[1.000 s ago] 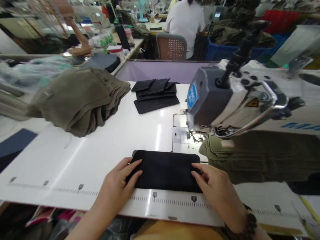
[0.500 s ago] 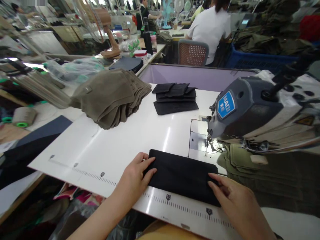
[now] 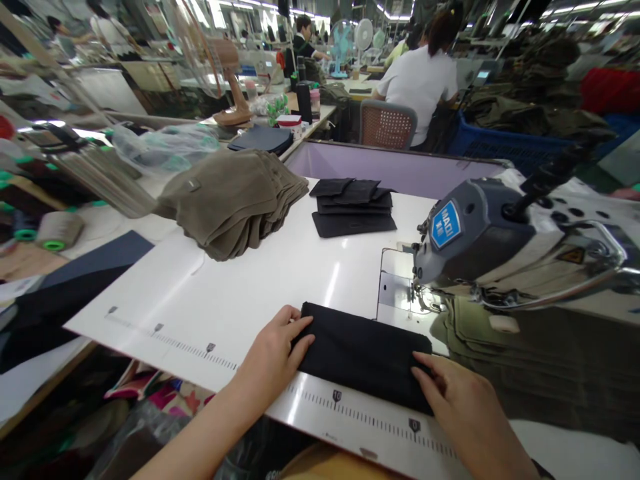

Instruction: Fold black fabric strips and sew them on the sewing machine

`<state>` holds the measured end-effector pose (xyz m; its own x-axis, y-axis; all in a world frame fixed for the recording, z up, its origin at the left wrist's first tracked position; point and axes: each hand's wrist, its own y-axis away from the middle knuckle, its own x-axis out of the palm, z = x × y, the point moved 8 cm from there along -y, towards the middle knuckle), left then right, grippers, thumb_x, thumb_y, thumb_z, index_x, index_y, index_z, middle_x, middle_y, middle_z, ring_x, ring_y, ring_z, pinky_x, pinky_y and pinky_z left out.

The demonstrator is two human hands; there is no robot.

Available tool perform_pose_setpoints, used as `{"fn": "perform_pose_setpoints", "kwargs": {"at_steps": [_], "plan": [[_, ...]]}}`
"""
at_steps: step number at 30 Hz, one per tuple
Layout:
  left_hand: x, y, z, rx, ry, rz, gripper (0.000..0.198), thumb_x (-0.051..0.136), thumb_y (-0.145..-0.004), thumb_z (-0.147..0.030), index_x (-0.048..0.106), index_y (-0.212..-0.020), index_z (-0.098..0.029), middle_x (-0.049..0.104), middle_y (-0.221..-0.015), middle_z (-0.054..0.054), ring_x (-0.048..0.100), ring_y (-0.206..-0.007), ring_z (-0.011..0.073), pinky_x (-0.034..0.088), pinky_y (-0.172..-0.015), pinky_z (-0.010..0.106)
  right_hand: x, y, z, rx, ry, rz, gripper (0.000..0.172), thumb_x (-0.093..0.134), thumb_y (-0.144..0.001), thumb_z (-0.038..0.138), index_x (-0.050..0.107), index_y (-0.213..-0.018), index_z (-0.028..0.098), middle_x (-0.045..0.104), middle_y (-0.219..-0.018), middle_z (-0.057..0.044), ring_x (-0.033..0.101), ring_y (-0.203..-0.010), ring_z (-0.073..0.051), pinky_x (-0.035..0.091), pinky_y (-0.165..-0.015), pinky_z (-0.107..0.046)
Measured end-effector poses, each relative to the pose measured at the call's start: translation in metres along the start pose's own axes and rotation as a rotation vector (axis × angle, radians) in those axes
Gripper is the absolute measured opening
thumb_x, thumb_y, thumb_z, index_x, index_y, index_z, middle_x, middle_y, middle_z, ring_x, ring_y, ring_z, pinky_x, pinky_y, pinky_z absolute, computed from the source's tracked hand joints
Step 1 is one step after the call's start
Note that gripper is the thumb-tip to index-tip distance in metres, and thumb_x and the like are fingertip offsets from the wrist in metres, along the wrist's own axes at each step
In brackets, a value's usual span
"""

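A folded black fabric piece [image 3: 364,353] lies flat on the white table [image 3: 260,280], close to the near edge and just above the printed ruler scale [image 3: 350,410]. The left hand [image 3: 273,357] presses on its left end, fingers together and laid flat over the cloth, thumb at the lower corner. The right hand [image 3: 463,407] rests on its right end, fingers extended and lying on the cloth edge; neither hand closes around the piece. Just behind the fabric's right half sits the metal needle plate [image 3: 395,290] under the head of a grey sewing machine [image 3: 475,230] with a blue label. Olive green garments [image 3: 525,347] lie bunched under the machine arm, to the right of the fabric. Farther back on the table are a stack of black fabric pieces [image 3: 353,207] and, to its left, a pile of olive-brown folded pieces [image 3: 233,200]. Beyond the table, a person in a white shirt [image 3: 423,83] sits on a chair [image 3: 387,125], facing away.
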<state>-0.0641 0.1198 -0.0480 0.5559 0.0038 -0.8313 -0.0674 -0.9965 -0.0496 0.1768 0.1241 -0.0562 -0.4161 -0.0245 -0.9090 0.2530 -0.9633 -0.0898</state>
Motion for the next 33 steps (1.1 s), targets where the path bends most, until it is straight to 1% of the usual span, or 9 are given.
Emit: {"fn": "perform_pose_setpoints", "kwargs": {"at_steps": [6,11,14,16,19,21,25,30,33], "plan": [[0.002,-0.007,-0.007,0.057,-0.233,0.033,0.022,0.043,-0.084,-0.017,0.060,-0.095,-0.011,0.053,-0.091,0.008,0.055,-0.077,0.0180,0.049,-0.069,0.032,-0.008,-0.005,0.026,-0.089,0.362,0.023,0.015,0.053,-0.081,0.027,0.065,-0.078,0.019,0.057,-0.072,-0.004,0.056,-0.060,-0.020,0.042,-0.053,-0.034],[0.015,-0.007,-0.048,0.494,-0.400,0.168,0.032,0.038,-0.084,-0.007,0.055,-0.109,-0.014,0.050,-0.117,0.011,0.046,-0.107,0.0235,0.041,-0.089,0.037,-0.013,-0.014,0.045,-0.145,0.465,0.025,0.009,0.062,-0.073,0.019,0.060,-0.065,0.017,0.055,-0.075,-0.007,0.053,-0.069,-0.024,0.042,-0.060,-0.038],[0.024,-0.008,-0.062,0.574,-0.405,0.276,0.032,0.037,-0.083,-0.006,0.054,-0.110,-0.012,0.055,-0.110,0.010,0.049,-0.102,0.0197,0.042,-0.088,0.032,-0.010,-0.014,0.055,-0.237,0.383,-0.046,0.018,0.048,-0.078,0.007,0.061,-0.088,0.015,0.059,-0.098,-0.010,0.054,-0.086,-0.024,0.045,-0.072,-0.038],[0.026,-0.012,-0.066,0.524,-0.451,0.257,0.030,0.040,-0.084,-0.010,0.053,-0.112,-0.013,0.057,-0.103,0.010,0.052,-0.093,0.0209,0.045,-0.080,0.034,-0.004,-0.011,0.065,-0.385,0.285,-0.077,0.036,0.038,-0.078,-0.001,0.057,-0.104,0.014,0.056,-0.113,-0.010,0.052,-0.101,-0.021,0.045,-0.082,-0.035],[0.029,-0.014,-0.073,0.450,-0.510,0.189,0.025,0.045,-0.085,-0.025,0.056,-0.106,-0.016,0.057,-0.091,0.009,0.053,-0.083,0.0235,0.046,-0.069,0.037,0.007,-0.008,0.075,-0.544,0.191,-0.046,0.040,0.035,-0.077,-0.003,0.059,-0.104,0.012,0.059,-0.111,-0.010,0.053,-0.103,-0.020,0.046,-0.085,-0.033],[0.035,-0.012,-0.079,0.457,-0.521,0.153,0.021,0.046,-0.084,-0.027,0.059,-0.095,-0.015,0.057,-0.089,0.008,0.052,-0.084,0.0230,0.045,-0.072,0.037,0.009,-0.010,0.076,-0.548,0.166,-0.040,0.036,0.035,-0.078,0.000,0.062,-0.098,0.012,0.062,-0.106,-0.010,0.056,-0.098,-0.021,0.048,-0.083,-0.036],[0.056,-0.002,-0.089,0.662,-0.608,0.137,0.021,0.043,-0.084,-0.018,0.062,-0.085,-0.009,0.060,-0.089,0.010,0.049,-0.094,0.0217,0.038,-0.086,0.033,0.011,-0.013,0.079,-0.494,0.131,-0.059,0.027,0.041,-0.081,0.011,0.063,-0.097,0.013,0.063,-0.100,-0.010,0.058,-0.092,-0.024,0.048,-0.082,-0.042],[0.064,0.003,-0.086,0.735,-0.674,0.100,0.024,0.043,-0.083,-0.017,0.062,-0.093,-0.006,0.060,-0.097,0.012,0.046,-0.100,0.0245,0.030,-0.092,0.036,0.016,-0.007,0.081,-0.467,0.176,-0.150,0.029,0.043,-0.083,0.020,0.059,-0.106,0.013,0.060,-0.103,-0.012,0.054,-0.096,-0.027,0.044,-0.084,-0.045],[0.057,0.005,-0.088,0.705,-0.667,0.054,0.028,0.039,-0.085,-0.018,0.057,-0.101,-0.005,0.057,-0.106,0.012,0.046,-0.101,0.0231,0.029,-0.093,0.036,0.021,0.002,0.077,-0.572,0.244,-0.253,0.031,0.038,-0.085,0.023,0.058,-0.106,0.012,0.060,-0.104,-0.013,0.054,-0.096,-0.028,0.040,-0.085,-0.045]]}}
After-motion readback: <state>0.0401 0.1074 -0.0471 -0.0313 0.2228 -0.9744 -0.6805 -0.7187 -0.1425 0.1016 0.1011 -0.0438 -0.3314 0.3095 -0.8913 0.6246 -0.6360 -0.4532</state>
